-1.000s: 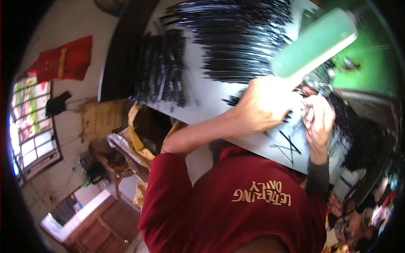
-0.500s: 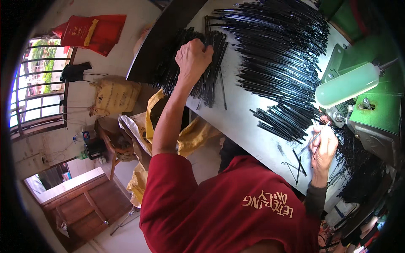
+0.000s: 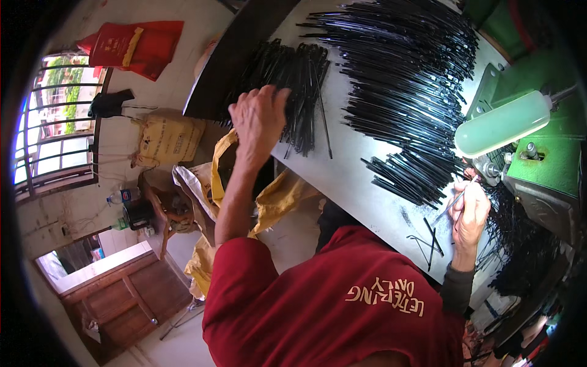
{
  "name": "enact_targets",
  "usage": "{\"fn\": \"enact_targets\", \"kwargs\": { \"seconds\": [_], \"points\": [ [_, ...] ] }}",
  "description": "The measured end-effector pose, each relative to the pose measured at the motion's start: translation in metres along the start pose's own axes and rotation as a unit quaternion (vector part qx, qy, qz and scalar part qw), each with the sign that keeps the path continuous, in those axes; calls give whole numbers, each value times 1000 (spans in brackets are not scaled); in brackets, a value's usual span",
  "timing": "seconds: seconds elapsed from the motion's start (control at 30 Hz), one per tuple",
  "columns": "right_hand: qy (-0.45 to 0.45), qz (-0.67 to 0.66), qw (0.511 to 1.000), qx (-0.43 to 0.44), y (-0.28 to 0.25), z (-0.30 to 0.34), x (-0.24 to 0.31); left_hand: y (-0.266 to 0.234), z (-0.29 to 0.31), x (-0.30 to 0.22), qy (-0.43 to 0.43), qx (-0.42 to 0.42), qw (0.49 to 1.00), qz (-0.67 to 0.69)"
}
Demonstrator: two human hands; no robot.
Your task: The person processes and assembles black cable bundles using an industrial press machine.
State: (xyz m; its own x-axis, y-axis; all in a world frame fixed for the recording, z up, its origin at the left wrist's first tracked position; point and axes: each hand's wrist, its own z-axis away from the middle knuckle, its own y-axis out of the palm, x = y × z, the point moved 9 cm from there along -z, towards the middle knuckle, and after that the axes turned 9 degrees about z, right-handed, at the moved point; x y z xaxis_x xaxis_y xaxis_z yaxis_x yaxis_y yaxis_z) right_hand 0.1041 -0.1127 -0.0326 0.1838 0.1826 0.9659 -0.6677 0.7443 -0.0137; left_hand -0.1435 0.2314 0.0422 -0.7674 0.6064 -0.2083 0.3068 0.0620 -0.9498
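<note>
My left hand (image 3: 259,122) is over the near edge of a pile of thin black rods (image 3: 299,73) at the left end of the metal table (image 3: 342,165). Its fingers are loosely spread, with no rod visible in them; the fingertips are partly hidden. On the right, my right hand (image 3: 469,214) pinches a thin rod (image 3: 449,207), its upper end close to the metal fitting (image 3: 487,168) of a green machine (image 3: 547,160). Just left of this hand, a few loose rods (image 3: 433,240) lie crossed on the tabletop.
A large heap of black rods (image 3: 403,79) covers the table's middle and far side. A pale green lamp (image 3: 504,125) overhangs the right side. More dark rods (image 3: 520,244) lie beneath the machine. Yellow sacking (image 3: 278,199) hangs beside the table's near left edge.
My left hand has drawn back toward me and slightly left over the rod pile, its closed fingers loosening apart. My right hand stays almost still with its rod at the machine.
</note>
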Motion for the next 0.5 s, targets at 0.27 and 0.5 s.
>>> {"fn": "enact_targets", "kwargs": {
  "seconds": [0.27, 0.5],
  "points": [
    [12, -26, 1000, 3, 3, 0, -3, 21, 14, 1, 144, -75, 986, -50],
    [-8, -9, 1000, 3, 4, -1, 5, 9, 4, 25, 237, -75, 968, -23]
  ]
}}
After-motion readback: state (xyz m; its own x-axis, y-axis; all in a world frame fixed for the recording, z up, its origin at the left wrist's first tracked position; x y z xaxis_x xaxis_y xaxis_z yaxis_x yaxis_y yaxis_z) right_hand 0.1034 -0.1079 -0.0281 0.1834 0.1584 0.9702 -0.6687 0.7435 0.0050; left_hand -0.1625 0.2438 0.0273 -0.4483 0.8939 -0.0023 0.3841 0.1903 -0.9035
